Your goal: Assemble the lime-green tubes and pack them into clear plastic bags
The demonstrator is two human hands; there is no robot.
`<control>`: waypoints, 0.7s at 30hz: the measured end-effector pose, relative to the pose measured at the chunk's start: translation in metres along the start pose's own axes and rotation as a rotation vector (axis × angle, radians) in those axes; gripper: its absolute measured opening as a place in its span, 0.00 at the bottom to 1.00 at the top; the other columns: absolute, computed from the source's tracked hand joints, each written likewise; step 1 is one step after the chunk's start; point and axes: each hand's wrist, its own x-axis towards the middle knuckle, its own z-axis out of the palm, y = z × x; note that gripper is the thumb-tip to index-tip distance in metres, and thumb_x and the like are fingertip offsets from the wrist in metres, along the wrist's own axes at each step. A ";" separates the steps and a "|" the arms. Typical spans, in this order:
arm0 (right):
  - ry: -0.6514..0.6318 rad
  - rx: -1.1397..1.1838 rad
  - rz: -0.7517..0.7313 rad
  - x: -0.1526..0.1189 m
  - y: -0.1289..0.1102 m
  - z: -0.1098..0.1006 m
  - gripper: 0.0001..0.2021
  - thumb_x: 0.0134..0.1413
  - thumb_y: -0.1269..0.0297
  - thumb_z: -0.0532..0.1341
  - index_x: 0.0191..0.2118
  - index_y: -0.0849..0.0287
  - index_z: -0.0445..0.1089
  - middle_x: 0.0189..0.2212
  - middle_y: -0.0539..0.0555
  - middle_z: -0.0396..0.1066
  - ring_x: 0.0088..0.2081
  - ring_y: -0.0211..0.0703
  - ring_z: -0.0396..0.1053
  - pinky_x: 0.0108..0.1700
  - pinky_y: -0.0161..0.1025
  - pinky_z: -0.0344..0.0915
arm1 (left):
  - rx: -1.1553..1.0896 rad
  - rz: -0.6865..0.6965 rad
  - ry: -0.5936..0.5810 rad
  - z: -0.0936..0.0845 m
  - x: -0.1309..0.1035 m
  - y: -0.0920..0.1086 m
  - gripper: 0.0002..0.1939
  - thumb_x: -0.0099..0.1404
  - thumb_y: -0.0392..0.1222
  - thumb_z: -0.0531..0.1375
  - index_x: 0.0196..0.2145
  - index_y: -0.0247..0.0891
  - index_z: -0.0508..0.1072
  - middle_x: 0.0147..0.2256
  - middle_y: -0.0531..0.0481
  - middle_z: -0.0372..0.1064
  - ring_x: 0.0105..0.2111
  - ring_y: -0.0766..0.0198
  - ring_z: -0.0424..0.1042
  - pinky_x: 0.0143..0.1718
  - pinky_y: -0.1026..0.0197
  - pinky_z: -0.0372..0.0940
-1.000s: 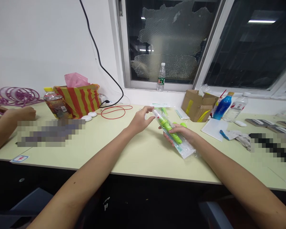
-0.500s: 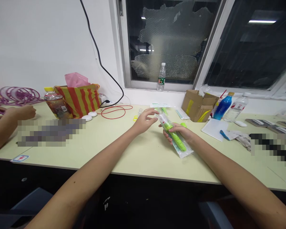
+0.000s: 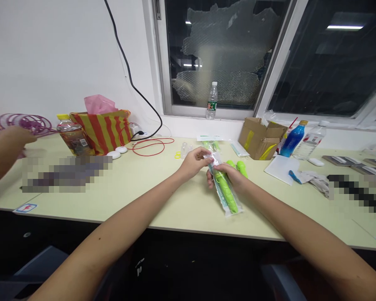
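Pinching the clear packet point(image 3: 224, 190) near frame centre, left hand point(image 3: 192, 163) at its top, right hand point(image 3: 233, 174) curled lower, I judge it light, slippery, best gripped mid-length.

Between the red cable point(image 3: 150, 147) near the back edge and the left forearm point(image 3: 144, 209), the tabletop point(image 3: 131, 179) offers a passage. Beyond the right hand point(image 3: 235, 175), green pieces point(image 3: 242, 168) and the cardboard box point(image 3: 258, 140) block the back edge.
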 end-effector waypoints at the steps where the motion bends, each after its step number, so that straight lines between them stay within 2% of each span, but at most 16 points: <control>1: 0.010 0.009 0.000 0.001 0.003 0.002 0.10 0.55 0.61 0.60 0.41 0.59 0.65 0.28 0.55 0.72 0.28 0.46 0.72 0.34 0.46 0.72 | 0.002 -0.019 0.021 0.000 0.000 0.000 0.18 0.52 0.46 0.70 0.37 0.35 0.73 0.36 0.48 0.73 0.33 0.66 0.71 0.34 0.61 0.67; 4: 0.079 -0.019 0.001 0.009 0.012 0.003 0.14 0.56 0.56 0.61 0.43 0.58 0.66 0.28 0.54 0.72 0.28 0.44 0.71 0.34 0.44 0.72 | -0.003 -0.066 0.036 -0.002 0.001 -0.002 0.17 0.52 0.46 0.70 0.36 0.35 0.73 0.38 0.46 0.74 0.33 0.65 0.72 0.33 0.61 0.67; 7: 0.256 -0.213 -0.029 0.017 0.013 -0.008 0.17 0.54 0.49 0.63 0.36 0.60 0.69 0.28 0.54 0.70 0.28 0.42 0.69 0.29 0.38 0.70 | -0.040 -0.071 0.020 -0.005 0.003 -0.006 0.16 0.51 0.43 0.70 0.36 0.34 0.75 0.39 0.44 0.75 0.38 0.63 0.73 0.41 0.58 0.68; 10: 0.396 -0.366 -0.079 0.020 0.007 -0.021 0.17 0.51 0.48 0.64 0.31 0.59 0.68 0.27 0.53 0.68 0.28 0.40 0.68 0.27 0.36 0.68 | -0.051 -0.097 0.003 -0.004 0.003 -0.010 0.18 0.50 0.42 0.71 0.38 0.34 0.75 0.36 0.46 0.75 0.36 0.64 0.73 0.43 0.57 0.68; 16: 0.421 -0.357 -0.191 0.016 -0.001 -0.028 0.12 0.46 0.56 0.67 0.29 0.58 0.69 0.28 0.50 0.67 0.29 0.40 0.68 0.27 0.38 0.69 | -0.128 -0.181 -0.004 0.002 -0.001 -0.013 0.17 0.54 0.42 0.69 0.40 0.33 0.74 0.34 0.46 0.74 0.33 0.64 0.74 0.40 0.56 0.70; 21: 0.468 -0.361 -0.198 0.015 -0.002 -0.028 0.10 0.44 0.58 0.68 0.27 0.59 0.70 0.24 0.49 0.66 0.26 0.38 0.65 0.24 0.37 0.68 | -0.215 -0.210 0.063 0.003 -0.001 -0.016 0.22 0.54 0.39 0.69 0.44 0.36 0.66 0.34 0.47 0.75 0.35 0.61 0.76 0.42 0.53 0.71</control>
